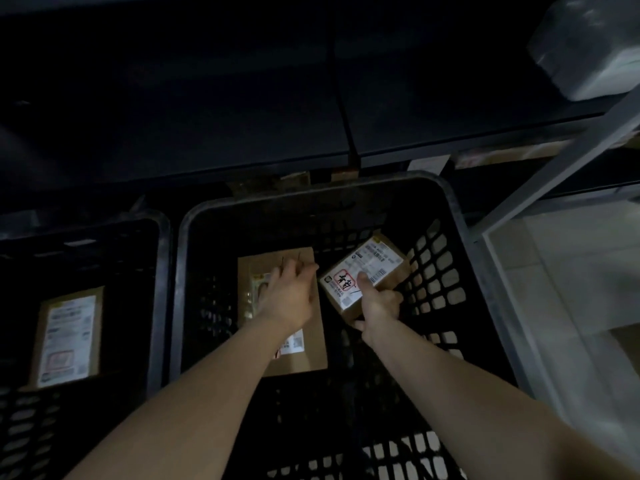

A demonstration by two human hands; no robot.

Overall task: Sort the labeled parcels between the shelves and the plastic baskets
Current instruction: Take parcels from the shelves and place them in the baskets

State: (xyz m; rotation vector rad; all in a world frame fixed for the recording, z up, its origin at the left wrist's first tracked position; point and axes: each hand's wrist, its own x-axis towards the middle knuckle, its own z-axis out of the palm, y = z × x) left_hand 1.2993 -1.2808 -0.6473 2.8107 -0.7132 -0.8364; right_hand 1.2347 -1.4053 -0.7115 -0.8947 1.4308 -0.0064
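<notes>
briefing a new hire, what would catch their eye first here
The right hand grips a small cardboard box with a red-marked label inside the middle black basket. The left hand touches a flat brown parcel beside it; another labeled parcel lies in the left basket.

Bare forearms [214,386], left hand [289,296], right hand [377,306]

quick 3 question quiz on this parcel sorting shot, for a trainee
1. True or false: the right hand grips the small box with its thumb on the label.
2. How many parcels lie in the left basket? A) none B) one C) three
3. Which hand reaches onto the flat parcel?

Key: 1 true; 2 B, one labelled parcel; 3 the left hand.
</notes>
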